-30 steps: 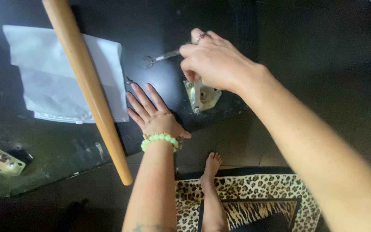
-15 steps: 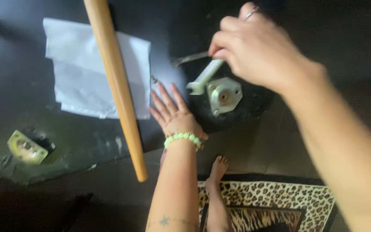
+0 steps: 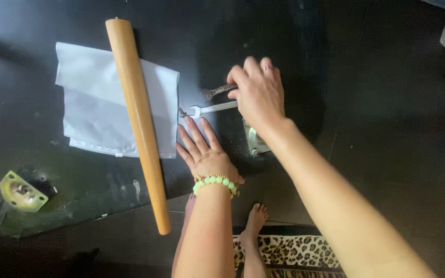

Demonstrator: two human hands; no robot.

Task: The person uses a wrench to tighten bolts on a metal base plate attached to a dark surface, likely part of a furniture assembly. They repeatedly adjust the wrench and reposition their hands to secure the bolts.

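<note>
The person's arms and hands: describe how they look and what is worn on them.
Both forearms are bare, with no sleeves in view. The left hand has a bracelet of pale green round beads around its wrist. The right hand wears a thin ring on one finger. No gloves or watch show. Any other marks are too unclear to tell.

Right hand (image 3: pixel 257 98) on wrench (image 3: pixel 209 108)

A slim silver metal open-ended wrench (image 3: pixel 209 108) is held level above the black board. A grey metal mounting plate (image 3: pixel 257 141) lies just beneath, partly hidden.
</note>
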